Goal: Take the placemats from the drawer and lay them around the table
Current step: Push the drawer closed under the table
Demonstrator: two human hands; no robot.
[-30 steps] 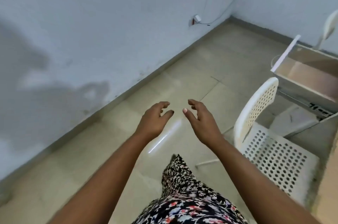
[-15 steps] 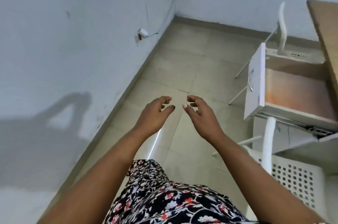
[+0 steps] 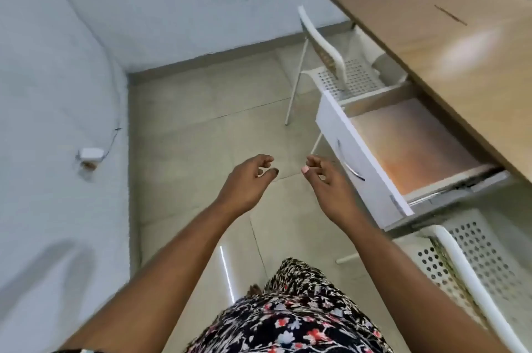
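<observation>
A white drawer (image 3: 359,162) with a metal handle stands pulled out from under the wooden table (image 3: 460,44) at the right. Its brown bottom shows, and I see no placemat in it. My left hand (image 3: 244,182) and my right hand (image 3: 325,182) hover side by side over the floor, just left of the drawer front. Both have loosely curled fingers and hold nothing. The right hand is close to the drawer handle without touching it.
A white perforated chair (image 3: 339,76) stands beyond the drawer, another (image 3: 475,272) at the lower right. A white wall (image 3: 51,93) with a plug (image 3: 90,154) and cable runs along the left. The tiled floor (image 3: 201,122) lies between wall and table.
The view has swung right, bringing the table top and the whole open drawer into sight. Both hands keep the same empty, loosely curled pose, a little farther apart.
</observation>
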